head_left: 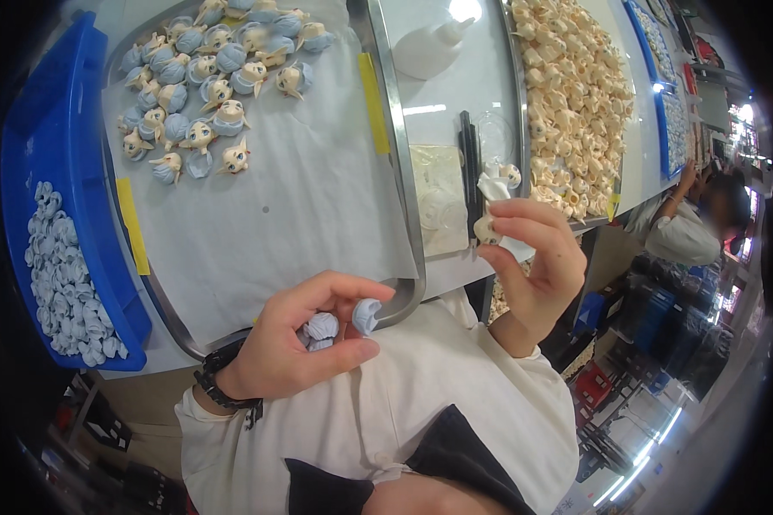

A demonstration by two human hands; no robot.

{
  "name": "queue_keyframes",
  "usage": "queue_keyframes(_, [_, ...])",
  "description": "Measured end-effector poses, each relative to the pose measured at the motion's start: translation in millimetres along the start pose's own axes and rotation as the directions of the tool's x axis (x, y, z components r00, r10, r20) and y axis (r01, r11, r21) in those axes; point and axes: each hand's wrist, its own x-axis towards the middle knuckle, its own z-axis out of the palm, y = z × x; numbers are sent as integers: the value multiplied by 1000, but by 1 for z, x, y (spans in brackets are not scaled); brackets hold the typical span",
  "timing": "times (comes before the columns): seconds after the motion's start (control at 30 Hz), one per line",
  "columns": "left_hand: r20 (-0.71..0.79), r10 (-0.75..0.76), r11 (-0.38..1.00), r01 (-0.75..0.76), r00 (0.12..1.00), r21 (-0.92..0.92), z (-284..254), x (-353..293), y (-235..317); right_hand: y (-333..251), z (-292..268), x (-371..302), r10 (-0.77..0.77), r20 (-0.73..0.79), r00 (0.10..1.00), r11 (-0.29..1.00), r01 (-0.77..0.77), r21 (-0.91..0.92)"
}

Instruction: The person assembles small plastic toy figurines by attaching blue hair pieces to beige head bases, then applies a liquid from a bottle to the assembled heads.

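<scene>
My left hand (305,330), over the near edge of the metal tray (412,249), is closed round several grey-blue doll hair pieces. One hair piece (367,317) sits between its thumb and fingertips, and others (320,329) rest in the palm. To the right, my right hand (537,257) pinches a small cream doll head (487,230) between thumb and fingers. The two pieces are apart. At the tray's far left, on white paper, lie several doll heads (200,135) with blue hair, pointed ears and painted eyes.
A blue bin (56,137) of loose hair pieces (64,283) stands left. Right of the tray are a white bottle (429,50), dark pen-like tools (470,172) and a tray heaped with cream heads (575,103). Another person (687,227) works at the far right.
</scene>
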Motion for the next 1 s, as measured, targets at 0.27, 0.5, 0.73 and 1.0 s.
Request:
queue_keyframes(0.27, [49, -1, 999, 3, 999, -41, -4, 0, 5, -1, 0, -1, 32, 68, 997, 993, -25, -114])
queue_keyframes(0.5, [71, 84, 996, -86, 994, 31, -5, 2, 3, 0, -3, 8, -32, 140, 990, 990, 51, -134])
queue_keyframes(0.73, [49, 189, 964, -195, 981, 182, -7, 5, 0, 1, -2, 17, -72, 262, 962, 959, 139, -248])
queue_keyframes(1.0, [-90, 106, 989, -114, 990, -92, 2, 3, -3, 6, 2, 12, -63, 231, 971, 970, 114, -215])
